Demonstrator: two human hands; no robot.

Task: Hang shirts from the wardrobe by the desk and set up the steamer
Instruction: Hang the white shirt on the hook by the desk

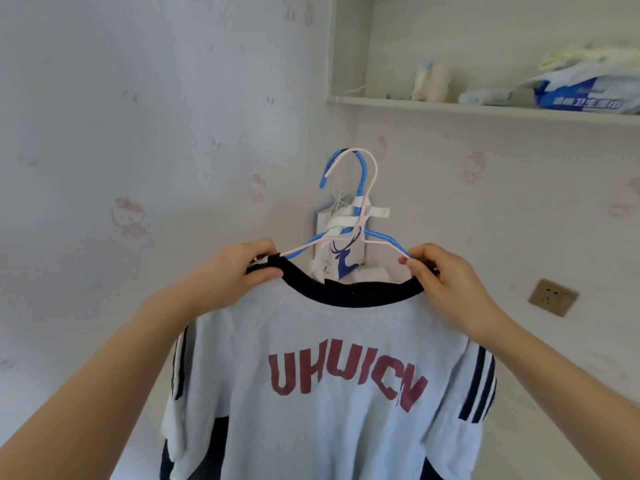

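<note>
A person's two bare arms reach up toward a wall papered with pale cartoon figures. A light grey T-shirt [322, 368] with red lettering, a black collar and dark sleeve stripes hangs in front of them. The left hand [242, 268] pinches the collar at its left end; the right hand [440, 278] grips the collar's right end together with the arm of a blue wire hanger [360, 188]. A pink wire hanger [372, 174] overlaps it, and both hooks rise above the collar; what they hang from cannot be seen. Behind them a card with a blue deer [341, 261] and white straps crowd the spot. This shirt looks nearly hung; no steamer, desk or wardrobe shows, so that work seems left. A cluttered shelf [485, 110] sits upper right, a wall socket [553, 297] lower right.
</note>
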